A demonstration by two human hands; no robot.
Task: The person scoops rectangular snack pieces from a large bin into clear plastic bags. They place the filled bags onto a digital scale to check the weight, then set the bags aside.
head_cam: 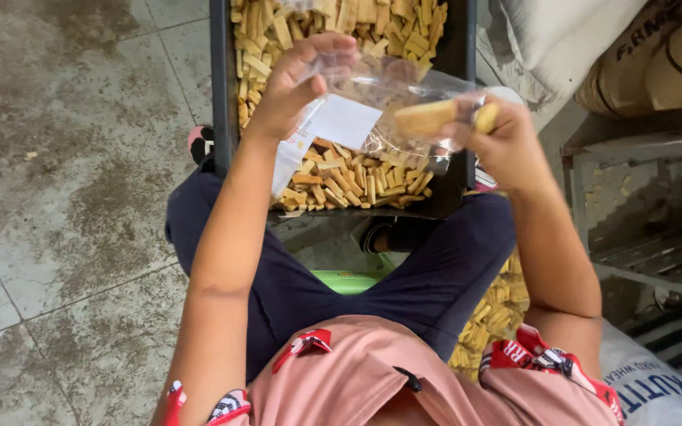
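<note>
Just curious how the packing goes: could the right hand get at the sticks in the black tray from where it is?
Probably yes. The right hand hovers just above the black tray, but it grips sticks through the clear bag, so it would likely have to let go first.

The tray [222, 79] of biscuit sticks [349, 181] runs off the top edge. The clear bag [388, 87] and label [345, 120] hide sticks beneath. The right hand [507, 146] is motion-blurred, its fingertips veiled by plastic. The green stool [349, 281] shows only between the knees.
</note>
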